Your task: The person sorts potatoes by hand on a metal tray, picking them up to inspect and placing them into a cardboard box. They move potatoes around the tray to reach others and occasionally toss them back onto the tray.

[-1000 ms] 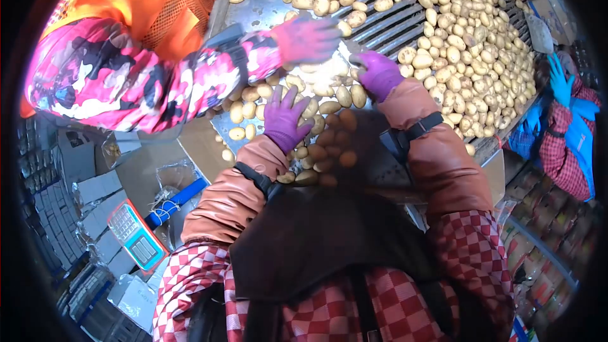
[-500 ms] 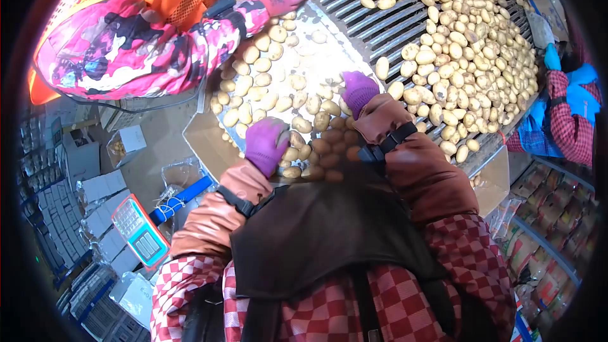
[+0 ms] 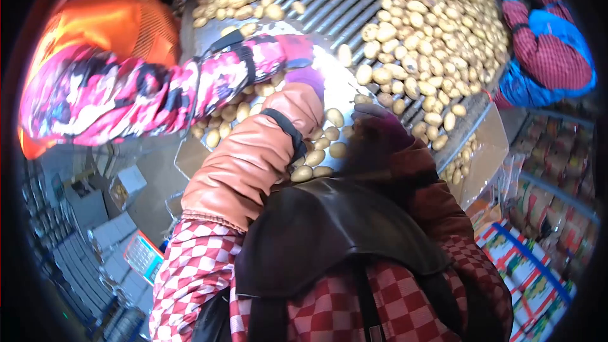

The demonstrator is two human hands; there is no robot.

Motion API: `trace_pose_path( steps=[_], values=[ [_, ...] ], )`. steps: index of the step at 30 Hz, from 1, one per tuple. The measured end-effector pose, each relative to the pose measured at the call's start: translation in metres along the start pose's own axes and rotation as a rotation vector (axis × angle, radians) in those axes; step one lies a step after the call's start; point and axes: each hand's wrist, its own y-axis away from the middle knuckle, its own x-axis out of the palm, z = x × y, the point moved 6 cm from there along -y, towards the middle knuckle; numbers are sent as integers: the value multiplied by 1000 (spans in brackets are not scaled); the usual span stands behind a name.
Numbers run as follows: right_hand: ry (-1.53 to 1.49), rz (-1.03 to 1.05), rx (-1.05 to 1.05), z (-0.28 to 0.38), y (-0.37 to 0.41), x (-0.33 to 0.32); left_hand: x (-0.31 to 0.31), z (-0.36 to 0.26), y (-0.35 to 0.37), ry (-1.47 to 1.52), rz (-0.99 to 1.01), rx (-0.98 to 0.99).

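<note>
My left hand (image 3: 307, 80), in a purple glove, reaches across the bright metal plate (image 3: 340, 85), close beside a co-worker's pink-gloved hand (image 3: 296, 50). Glare and blur hide its fingers. Deep in shadow, my right hand (image 3: 383, 128) is over the right part of the plate, its fingers bent toward the left. A potato (image 3: 362, 99) lies just beyond those fingertips; whether the hand holds anything is too dark to see. Several loose potatoes (image 3: 315, 157) rest on the plate between my forearms and my dark apron.
Many potatoes (image 3: 437, 31) cover the slatted metal grate (image 3: 335, 9) beyond the plate. A co-worker in orange (image 3: 120, 19) stands at left, another in blue (image 3: 548, 57) at right. An open cardboard box (image 3: 484, 149) with potatoes hangs at the right edge; a scale (image 3: 144, 254) stands lower left.
My left hand has moved forward and right across the plate. My right hand has drawn back slightly toward me. The co-worker's pink-sleeved arm has come down and right, and the view has shifted.
</note>
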Motion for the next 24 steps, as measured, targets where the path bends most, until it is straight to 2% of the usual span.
trace_pose_path(
  steps=[2,5,7,9,10,13,15,16,17,19,21,23,24],
  values=[
    [-231,-69,-6,2,31,13,8,-8,-3,-47,48,35],
    [430,-142,-286,-3,52,24,15,10,-12,-137,48,199],
    [91,-7,-357,-37,45,5,13,30,-13,-200,-21,317],
    [-790,138,35,-75,40,2,-5,30,16,-166,-161,395],
    [-964,382,1,-87,29,0,-13,26,38,-58,-235,310],
    [-815,-158,-86,-59,48,24,-39,-29,132,252,-209,215],
    [-826,77,-129,-51,51,41,-19,-54,157,215,-62,260],
    [-863,198,-128,-46,49,53,-12,-70,165,191,-52,443],
    [-894,318,-129,-42,48,64,-5,-83,172,35,-4,462],
    [-1059,211,1,-53,54,78,8,-98,183,-129,130,407],
    [-925,193,-4,-76,50,58,16,-100,194,-171,130,452],
    [-1005,331,-54,-98,51,46,20,-99,203,-108,177,541],
    [-1047,395,-80,-97,57,47,0,-114,220,29,225,567]
  ],
)
